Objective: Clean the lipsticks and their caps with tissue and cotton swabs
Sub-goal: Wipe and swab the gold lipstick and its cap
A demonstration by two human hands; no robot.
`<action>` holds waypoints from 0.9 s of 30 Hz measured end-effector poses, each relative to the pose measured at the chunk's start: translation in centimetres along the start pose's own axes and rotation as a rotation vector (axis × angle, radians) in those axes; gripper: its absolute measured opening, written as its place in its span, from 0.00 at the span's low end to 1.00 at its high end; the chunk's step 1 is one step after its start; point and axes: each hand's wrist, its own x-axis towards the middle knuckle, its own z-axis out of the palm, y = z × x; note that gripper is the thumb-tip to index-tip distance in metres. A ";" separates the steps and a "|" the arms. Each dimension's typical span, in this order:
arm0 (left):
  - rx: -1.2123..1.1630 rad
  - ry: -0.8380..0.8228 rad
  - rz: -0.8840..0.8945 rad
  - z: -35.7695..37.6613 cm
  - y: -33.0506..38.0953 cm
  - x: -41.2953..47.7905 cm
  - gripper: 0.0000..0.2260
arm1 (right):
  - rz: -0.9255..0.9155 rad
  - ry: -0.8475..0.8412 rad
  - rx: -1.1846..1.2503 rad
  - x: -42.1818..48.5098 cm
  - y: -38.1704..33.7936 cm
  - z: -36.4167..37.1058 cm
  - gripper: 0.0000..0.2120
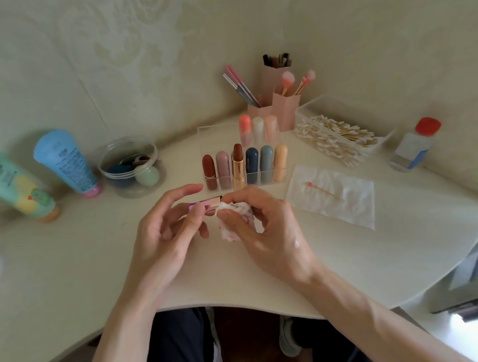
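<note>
No legible text. Fine print on blue tube [66,162] and green tube [15,186] blurred; bottle [414,144] label unreadable.

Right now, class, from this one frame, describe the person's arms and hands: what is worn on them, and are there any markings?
The left forearm and right forearm are bare, with no sleeves in view. The left hand and right hand wear no gloves, and no rings, watch or bracelet show. The nails look short and unpainted. No markings are visible.
</note>
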 end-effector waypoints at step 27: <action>0.052 0.001 0.024 -0.1 -0.6 0.2 0.07 | -0.012 0.013 -0.029 0.0 0.3 0.1 0.05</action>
